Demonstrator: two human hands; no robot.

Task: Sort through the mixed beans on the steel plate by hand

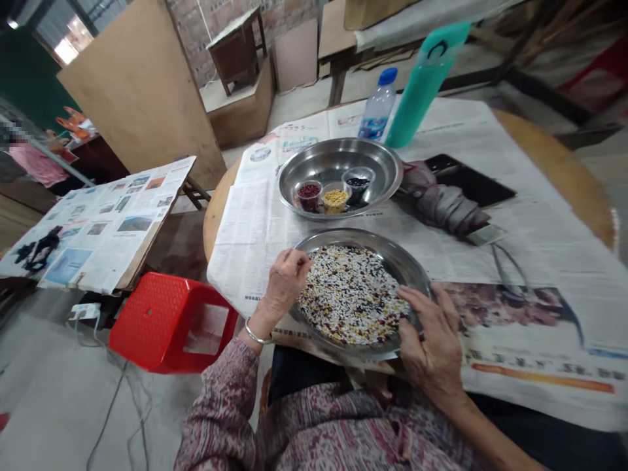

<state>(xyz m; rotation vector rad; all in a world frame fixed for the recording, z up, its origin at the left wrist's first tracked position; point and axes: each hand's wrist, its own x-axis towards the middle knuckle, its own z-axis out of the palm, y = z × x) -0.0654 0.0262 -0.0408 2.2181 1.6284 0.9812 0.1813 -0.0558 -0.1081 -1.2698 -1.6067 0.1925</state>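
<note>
Your near steel plate (403, 260) sits directly between your two hands, with the mixed grains (350, 294) spread across it. Your left hand (286, 279) is at the plate's left rim, thumb and fingertips drawn together at the edge of the grains; whether a grain is pinched there is too small to tell. Your right hand (434, 347) touches the plate's right rim, fingers and thumb spread apart. Just beyond the plate stands a steel basin (380, 157) holding cups of red beans (309, 190), yellow beans (336, 195) and black beans (358, 182).
</note>
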